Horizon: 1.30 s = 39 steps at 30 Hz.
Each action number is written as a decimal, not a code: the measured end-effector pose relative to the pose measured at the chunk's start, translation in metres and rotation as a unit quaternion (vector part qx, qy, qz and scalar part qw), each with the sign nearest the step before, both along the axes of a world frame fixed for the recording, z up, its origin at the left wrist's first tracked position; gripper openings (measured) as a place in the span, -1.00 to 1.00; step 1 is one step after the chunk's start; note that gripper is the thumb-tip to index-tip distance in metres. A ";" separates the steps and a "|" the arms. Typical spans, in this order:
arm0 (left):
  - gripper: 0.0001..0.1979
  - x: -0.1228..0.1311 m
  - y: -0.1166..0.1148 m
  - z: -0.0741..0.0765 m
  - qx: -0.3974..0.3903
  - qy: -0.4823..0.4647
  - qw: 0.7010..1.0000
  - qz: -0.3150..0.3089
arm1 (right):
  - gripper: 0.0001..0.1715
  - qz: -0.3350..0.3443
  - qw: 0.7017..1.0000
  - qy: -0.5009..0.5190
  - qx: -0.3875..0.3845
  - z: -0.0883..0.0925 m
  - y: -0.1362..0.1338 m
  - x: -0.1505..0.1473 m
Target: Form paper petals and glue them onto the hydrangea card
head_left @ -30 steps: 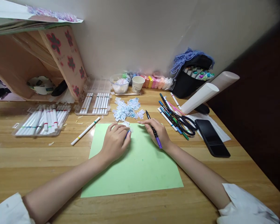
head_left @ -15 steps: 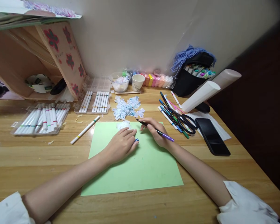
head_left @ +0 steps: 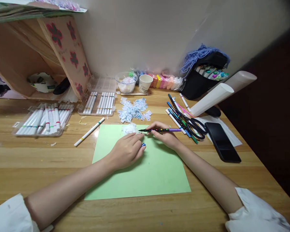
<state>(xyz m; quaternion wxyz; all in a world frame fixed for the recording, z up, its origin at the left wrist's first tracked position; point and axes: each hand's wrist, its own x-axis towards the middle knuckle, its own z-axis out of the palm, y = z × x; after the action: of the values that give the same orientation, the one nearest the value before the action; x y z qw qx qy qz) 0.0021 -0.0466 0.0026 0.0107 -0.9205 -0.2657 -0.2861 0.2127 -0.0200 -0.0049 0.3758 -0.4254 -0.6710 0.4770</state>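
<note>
A light green paper sheet [head_left: 145,170] lies on the wooden table [head_left: 38,158]. My left hand [head_left: 127,150] rests on the sheet with its fingers curled round a small blue thing, seemingly a pen cap [head_left: 143,145]. My right hand [head_left: 163,135] grips a black pen with a purple end [head_left: 159,130], held level with its tip pointing left. The tip is beside a small clump of white paper scraps [head_left: 129,128] on the sheet's far edge. A larger heap of blue-and-white paper scraps [head_left: 132,110] lies just beyond the sheet.
A loose white marker [head_left: 89,131] lies left of the sheet. Two clear trays of white markers [head_left: 44,119] [head_left: 100,103] sit at the left. Pens and scissors [head_left: 183,119], a black phone [head_left: 222,141] and two white tubes [head_left: 212,98] are right. A bowl [head_left: 125,83], paper cup [head_left: 145,83] and black marker bag [head_left: 203,79] stand by the wall.
My right hand has swung the pen from pointing away to lying level, tip to the left. My left hand slid back from the sheet's far edge, uncovering the white scrap clump.
</note>
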 end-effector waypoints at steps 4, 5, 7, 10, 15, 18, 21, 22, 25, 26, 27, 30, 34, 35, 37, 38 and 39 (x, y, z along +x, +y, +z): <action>-0.76 0.000 -0.001 -0.001 0.011 -0.007 0.999 0.032 | -0.81 0.015 0.999 -0.037 0.003 0.006 -0.001 -0.003; -0.75 0.000 -0.001 -0.001 0.011 0.001 1.000 0.029 | -0.81 0.015 0.999 -0.041 -0.001 0.006 -0.001 -0.003; -0.75 0.000 0.000 -0.002 0.013 0.010 1.000 0.018 | -0.80 0.003 0.999 -0.038 -0.010 0.006 -0.001 -0.004; -0.76 0.001 0.001 -0.002 0.014 0.011 1.000 0.012 | -0.78 -0.013 1.000 -0.020 -0.010 0.003 -0.001 -0.003; -0.77 0.001 0.002 -0.002 0.013 0.011 1.000 0.010 | -0.79 0.015 0.999 -0.033 -0.003 0.002 -0.001 -0.003; -0.77 0.001 0.001 -0.002 0.017 0.015 1.000 0.011 | -0.79 0.000 1.000 -0.025 0.010 0.003 -0.001 -0.004; -0.75 0.001 0.001 -0.003 0.016 0.016 1.000 0.013 | -0.80 0.007 0.999 -0.044 0.023 0.003 -0.001 -0.004; -0.75 0.001 0.001 -0.003 0.015 0.016 1.000 0.013 | -0.80 0.007 0.999 -0.049 0.023 0.003 -0.001 -0.004; -0.76 0.001 0.001 -0.003 0.014 0.017 1.000 0.012 | -0.79 -0.004 0.998 -0.049 0.025 0.002 -0.001 -0.003; -0.76 0.001 0.001 -0.003 0.014 0.017 1.000 0.012 | -0.79 -0.002 0.998 -0.050 0.028 0.002 -0.001 -0.003; -0.76 0.001 0.001 -0.003 0.013 0.018 1.000 0.012 | -0.79 0.006 0.998 -0.055 0.031 0.003 -0.001 -0.003; -0.75 0.001 0.001 -0.003 0.010 0.023 1.000 0.014 | -0.80 0.012 0.997 -0.071 0.033 0.004 -0.002 -0.004; -0.76 0.001 0.001 -0.003 0.004 0.027 1.000 0.014 | -0.78 0.002 0.997 -0.066 0.031 0.006 -0.002 -0.004; -0.76 0.001 0.001 -0.003 0.002 0.026 1.000 0.013 | -0.78 0.006 0.997 -0.068 0.032 0.005 -0.002 -0.004; -0.77 0.002 0.001 -0.003 0.001 0.025 1.000 0.012 | -0.79 0.004 0.997 -0.066 0.031 0.005 -0.001 -0.004; -0.77 0.002 0.002 -0.003 0.001 0.025 1.000 0.012 | -0.79 -0.002 0.998 -0.059 0.029 0.004 -0.001 -0.004; -0.77 0.002 0.002 -0.003 0.002 0.025 1.000 0.012 | -0.79 -0.007 0.998 -0.049 0.027 0.004 -0.001 -0.003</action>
<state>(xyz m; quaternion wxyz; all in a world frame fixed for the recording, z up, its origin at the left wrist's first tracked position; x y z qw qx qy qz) 0.0038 -0.0451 -0.0003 0.0226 -0.9241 -0.2762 -0.2630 0.2092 -0.0213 -0.0012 0.3570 -0.4431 -0.6980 0.4347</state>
